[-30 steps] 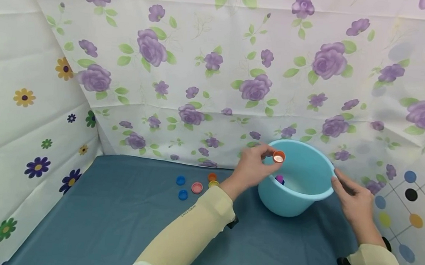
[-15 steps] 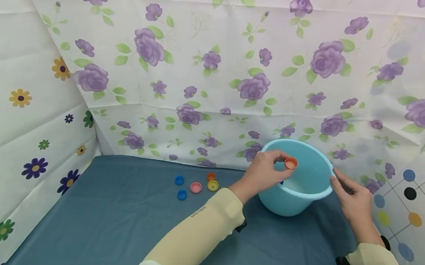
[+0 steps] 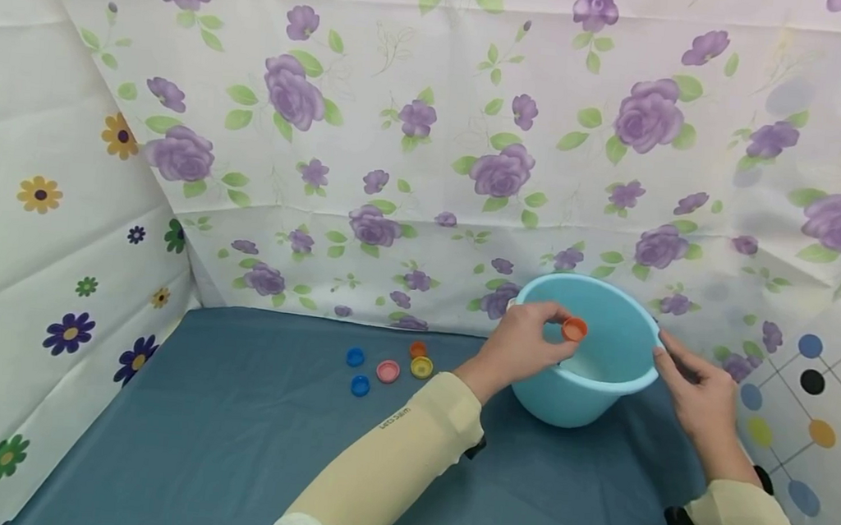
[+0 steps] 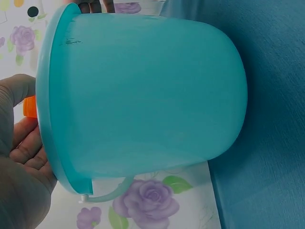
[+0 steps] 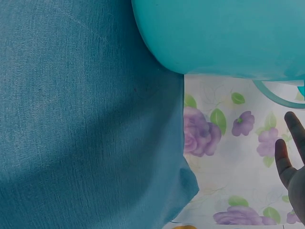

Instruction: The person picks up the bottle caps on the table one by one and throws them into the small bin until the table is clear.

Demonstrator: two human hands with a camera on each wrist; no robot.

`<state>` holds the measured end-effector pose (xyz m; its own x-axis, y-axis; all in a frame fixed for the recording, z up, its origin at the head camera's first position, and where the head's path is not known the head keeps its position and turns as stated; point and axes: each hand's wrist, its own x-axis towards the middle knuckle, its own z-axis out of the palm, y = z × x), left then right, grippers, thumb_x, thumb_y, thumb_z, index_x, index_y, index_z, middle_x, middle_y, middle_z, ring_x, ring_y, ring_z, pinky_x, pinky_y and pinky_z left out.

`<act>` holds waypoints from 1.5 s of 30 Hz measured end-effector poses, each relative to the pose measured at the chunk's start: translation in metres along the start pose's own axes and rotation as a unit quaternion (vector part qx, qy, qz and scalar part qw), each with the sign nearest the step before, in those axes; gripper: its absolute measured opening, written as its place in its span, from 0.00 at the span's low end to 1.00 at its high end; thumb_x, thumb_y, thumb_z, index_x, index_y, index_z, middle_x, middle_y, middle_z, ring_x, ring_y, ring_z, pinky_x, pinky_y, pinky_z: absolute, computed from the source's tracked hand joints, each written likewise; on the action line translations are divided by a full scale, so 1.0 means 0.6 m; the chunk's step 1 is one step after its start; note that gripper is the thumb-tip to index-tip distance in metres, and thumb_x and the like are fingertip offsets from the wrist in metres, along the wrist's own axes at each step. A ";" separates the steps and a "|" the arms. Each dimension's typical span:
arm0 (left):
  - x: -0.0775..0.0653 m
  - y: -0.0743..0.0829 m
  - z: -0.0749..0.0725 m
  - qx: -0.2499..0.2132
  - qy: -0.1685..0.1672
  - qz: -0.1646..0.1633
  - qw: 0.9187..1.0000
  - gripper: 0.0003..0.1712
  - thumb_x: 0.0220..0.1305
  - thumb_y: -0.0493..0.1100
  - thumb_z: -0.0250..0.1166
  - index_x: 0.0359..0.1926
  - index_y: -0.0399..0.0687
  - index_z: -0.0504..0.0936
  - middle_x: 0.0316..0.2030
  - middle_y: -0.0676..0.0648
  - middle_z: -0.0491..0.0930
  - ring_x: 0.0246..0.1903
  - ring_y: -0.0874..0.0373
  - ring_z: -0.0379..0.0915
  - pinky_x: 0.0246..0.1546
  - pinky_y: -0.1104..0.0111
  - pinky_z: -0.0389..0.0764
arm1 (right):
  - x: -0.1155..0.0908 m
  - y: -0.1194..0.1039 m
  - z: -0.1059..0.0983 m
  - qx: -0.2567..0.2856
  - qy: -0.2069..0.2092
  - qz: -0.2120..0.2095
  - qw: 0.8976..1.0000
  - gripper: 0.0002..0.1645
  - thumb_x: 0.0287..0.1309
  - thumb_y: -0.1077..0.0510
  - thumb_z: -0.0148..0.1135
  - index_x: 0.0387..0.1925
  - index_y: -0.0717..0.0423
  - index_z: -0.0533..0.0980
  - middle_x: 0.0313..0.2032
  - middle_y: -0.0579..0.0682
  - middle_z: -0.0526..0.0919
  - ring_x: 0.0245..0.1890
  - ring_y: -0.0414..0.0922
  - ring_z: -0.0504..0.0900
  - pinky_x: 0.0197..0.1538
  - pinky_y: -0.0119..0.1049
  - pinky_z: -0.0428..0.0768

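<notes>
Between the thumb and fingers of my left hand (image 3: 525, 345) is a small round orange bottle cap (image 3: 574, 330), its hollow side facing the head camera. The hand holds it over the near left part of a light blue plastic bucket (image 3: 565, 406). In the left wrist view, the bucket's rim covers part of the cap. My right hand (image 3: 699, 396) grips the bucket's rim on the right side, thumb on the near side. The hand and cap hide some of the bucket's inside; its pale handle (image 4: 112, 194) shows in the left wrist view.
Several loose caps lie on the blue cloth (image 3: 243, 438) left of the bucket: blue ones (image 3: 355, 357), a pink one (image 3: 388, 371), a yellow one (image 3: 421, 367) and an orange one (image 3: 418, 350). A flowered sheet (image 3: 401, 129) hangs close behind.
My left hand has moved right, carrying the orange cap farther over the bucket. The pale patch seen inside the cap no longer shows. The purple thing in the bucket is now hidden.
</notes>
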<state>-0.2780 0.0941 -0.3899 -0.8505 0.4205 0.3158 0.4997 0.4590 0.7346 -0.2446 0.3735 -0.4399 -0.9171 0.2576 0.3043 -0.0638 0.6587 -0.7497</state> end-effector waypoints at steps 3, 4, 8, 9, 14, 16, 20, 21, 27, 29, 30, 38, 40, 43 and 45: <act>0.000 0.001 -0.002 0.012 -0.004 -0.005 1.000 0.18 0.58 0.55 0.65 0.49 0.63 0.79 0.46 0.64 0.79 0.47 0.72 0.73 0.43 0.75 0.78 | 0.001 0.000 0.001 -0.001 0.003 0.001 1.000 0.26 0.57 0.37 0.57 0.58 0.30 0.72 0.56 0.40 0.77 0.42 0.14 0.71 0.36 0.09 0.71; 0.000 0.001 -0.002 0.015 -0.006 -0.008 1.000 0.19 0.58 0.55 0.65 0.51 0.63 0.78 0.47 0.64 0.79 0.48 0.72 0.73 0.44 0.75 0.78 | 0.002 0.000 0.001 -0.001 0.004 0.002 1.000 0.26 0.57 0.37 0.57 0.58 0.30 0.72 0.56 0.41 0.77 0.42 0.14 0.70 0.36 0.09 0.71; -0.001 0.002 -0.005 0.028 -0.014 -0.017 0.999 0.22 0.58 0.56 0.64 0.55 0.63 0.77 0.52 0.62 0.77 0.53 0.70 0.72 0.49 0.73 0.78 | 0.003 0.001 0.003 -0.002 0.005 0.006 1.000 0.26 0.57 0.37 0.57 0.58 0.30 0.72 0.56 0.42 0.77 0.42 0.14 0.71 0.36 0.09 0.71; -0.002 0.002 -0.005 0.030 -0.015 -0.016 0.999 0.22 0.58 0.56 0.64 0.55 0.63 0.77 0.52 0.62 0.77 0.54 0.70 0.72 0.50 0.72 0.77 | 0.003 0.001 0.003 -0.002 0.004 0.006 1.000 0.26 0.57 0.37 0.57 0.58 0.30 0.72 0.56 0.42 0.77 0.42 0.14 0.71 0.36 0.09 0.71; -0.007 0.003 -0.011 0.019 -0.016 -0.017 1.000 0.22 0.59 0.55 0.64 0.55 0.63 0.77 0.52 0.62 0.77 0.54 0.69 0.72 0.50 0.72 0.77 | 0.002 0.000 0.003 -0.003 -0.001 0.008 1.000 0.26 0.57 0.36 0.57 0.57 0.29 0.72 0.56 0.42 0.77 0.42 0.15 0.71 0.36 0.09 0.71; -0.010 0.003 -0.013 0.013 -0.014 -0.019 1.000 0.22 0.59 0.55 0.64 0.55 0.63 0.77 0.53 0.61 0.77 0.54 0.69 0.72 0.51 0.71 0.77 | 0.002 0.000 0.002 -0.003 -0.003 0.009 1.000 0.26 0.57 0.36 0.57 0.58 0.29 0.72 0.56 0.41 0.77 0.42 0.15 0.71 0.35 0.09 0.71; -0.019 -0.002 -0.022 0.010 -0.005 -0.021 1.000 0.22 0.59 0.57 0.63 0.55 0.65 0.76 0.53 0.62 0.77 0.55 0.70 0.71 0.51 0.70 0.77 | 0.000 -0.001 0.001 -0.002 -0.004 0.011 1.000 0.25 0.57 0.36 0.57 0.57 0.29 0.72 0.56 0.40 0.77 0.42 0.15 0.71 0.35 0.09 0.71; -0.021 -0.005 -0.025 0.011 -0.001 -0.020 1.000 0.22 0.59 0.58 0.63 0.55 0.65 0.76 0.53 0.62 0.77 0.55 0.69 0.71 0.51 0.70 0.77 | 0.000 -0.001 0.001 -0.003 -0.004 0.012 1.000 0.26 0.56 0.36 0.57 0.57 0.29 0.72 0.56 0.40 0.77 0.41 0.15 0.71 0.35 0.09 0.71; -0.043 -0.028 -0.059 0.007 0.040 -0.011 0.999 0.21 0.59 0.57 0.63 0.54 0.63 0.77 0.52 0.60 0.77 0.54 0.65 0.72 0.50 0.69 0.78 | 0.000 -0.004 -0.001 -0.017 -0.006 0.014 1.000 0.26 0.56 0.36 0.57 0.57 0.28 0.72 0.57 0.44 0.77 0.47 0.21 0.75 0.34 0.10 0.70; -0.052 -0.038 -0.072 -0.004 0.052 -0.012 0.999 0.21 0.59 0.56 0.64 0.53 0.60 0.78 0.52 0.58 0.78 0.54 0.64 0.73 0.50 0.68 0.78 | 0.001 -0.005 -0.003 -0.026 -0.005 0.015 1.000 0.26 0.57 0.35 0.57 0.57 0.28 0.72 0.57 0.44 0.76 0.53 0.30 0.76 0.34 0.10 0.69; -0.057 -0.043 -0.078 -0.007 0.058 -0.014 0.998 0.21 0.59 0.55 0.64 0.53 0.61 0.78 0.52 0.58 0.78 0.53 0.64 0.73 0.50 0.68 0.78 | 0.001 -0.004 -0.005 -0.029 -0.004 0.015 0.999 0.25 0.57 0.35 0.57 0.57 0.27 0.72 0.57 0.44 0.76 0.55 0.35 0.76 0.33 0.10 0.69; -0.110 -0.097 -0.114 0.015 0.088 -0.042 0.995 0.19 0.60 0.54 0.63 0.53 0.61 0.78 0.52 0.57 0.78 0.55 0.62 0.72 0.53 0.64 0.77 | 0.002 -0.002 -0.011 -0.047 -0.010 0.012 0.999 0.26 0.57 0.35 0.56 0.58 0.26 0.71 0.59 0.50 0.74 0.59 0.46 0.74 0.26 0.22 0.70; -0.124 -0.112 -0.121 0.018 0.090 -0.052 0.994 0.19 0.60 0.54 0.64 0.53 0.62 0.78 0.52 0.56 0.78 0.55 0.62 0.73 0.53 0.64 0.77 | 0.003 -0.003 -0.012 -0.047 -0.017 0.016 0.999 0.26 0.57 0.34 0.55 0.58 0.25 0.70 0.60 0.52 0.73 0.60 0.52 0.73 0.27 0.22 0.69; -0.146 -0.134 -0.130 0.020 0.088 -0.071 0.993 0.20 0.59 0.55 0.64 0.53 0.62 0.78 0.52 0.56 0.78 0.51 0.62 0.75 0.49 0.65 0.79 | 0.003 -0.003 -0.013 -0.048 -0.026 0.021 0.998 0.26 0.57 0.34 0.55 0.59 0.25 0.69 0.61 0.52 0.71 0.62 0.58 0.69 0.29 0.17 0.67; -0.160 -0.149 -0.135 0.021 0.085 -0.086 0.992 0.20 0.59 0.56 0.64 0.53 0.63 0.77 0.51 0.55 0.78 0.48 0.62 0.76 0.47 0.64 0.80 | 0.003 -0.004 -0.013 -0.047 -0.029 0.021 0.998 0.27 0.57 0.34 0.55 0.59 0.24 0.69 0.61 0.52 0.71 0.62 0.57 0.68 0.30 0.16 0.66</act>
<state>-0.2544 -0.0505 -0.4372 -0.9374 0.1969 0.2871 0.3481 0.5458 0.7622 -0.2429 0.3781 -0.4331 -0.9395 0.2473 0.2368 0.0108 0.7128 -0.7013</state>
